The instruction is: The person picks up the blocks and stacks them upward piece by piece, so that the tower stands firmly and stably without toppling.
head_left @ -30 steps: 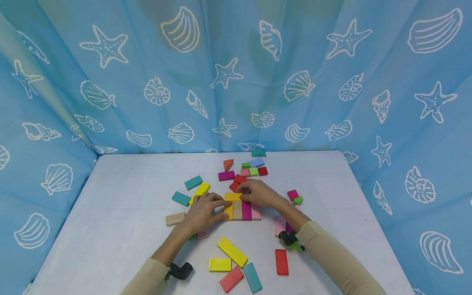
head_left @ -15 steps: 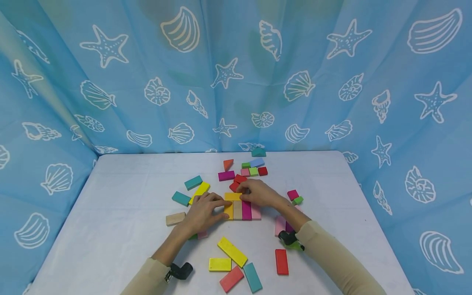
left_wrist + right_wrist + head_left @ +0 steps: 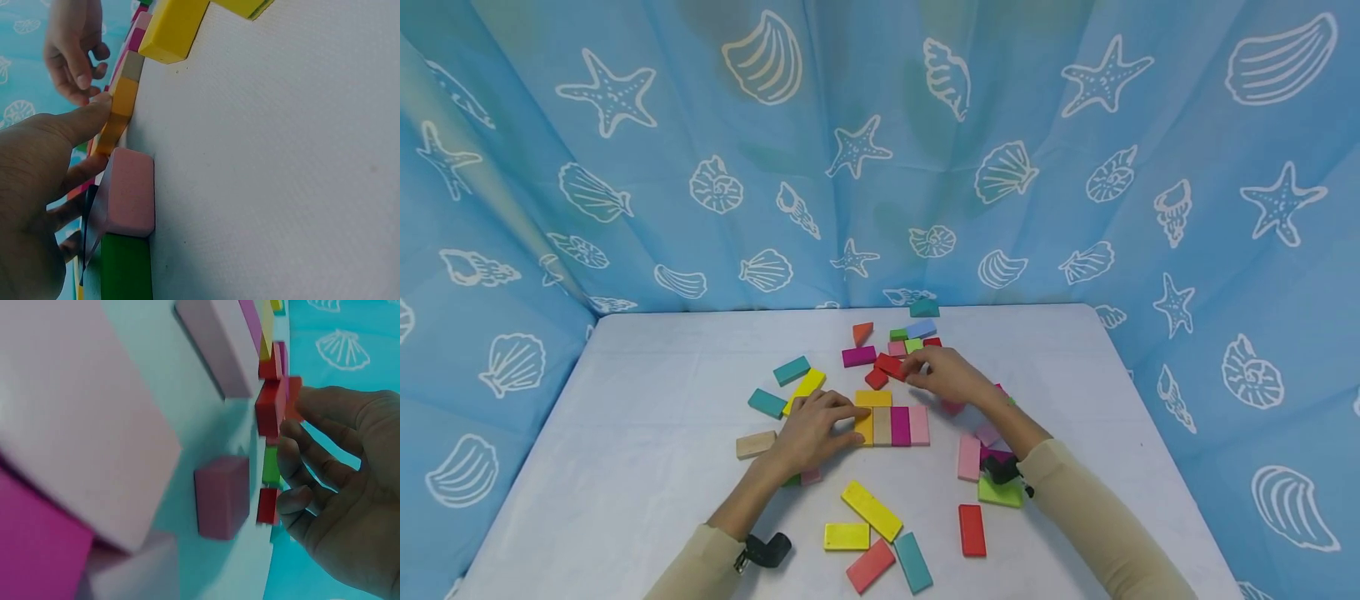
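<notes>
Left hand [image 3: 820,425] half open, thumb and forefinger apart, both touching an orange block [image 3: 867,426], leftmost of four side by side on the counter [image 3: 647,467]. Right hand [image 3: 951,375] loosely bent at a red block [image 3: 891,367]; contact unclear. Right wrist view bares a pink block [image 3: 222,497], mostly covered in head view. Nearer: two yellow blocks [image 3: 871,511], one teal block [image 3: 913,562].

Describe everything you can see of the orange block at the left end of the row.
The orange block is a plain rectangular piece, apparently painted wood, lying flat with its length running from near to far. Its right side meets the tan block, and its far end meets a second orange block laid crosswise. The left hand partly covers it, thumb and finger touching its left edge.
</notes>
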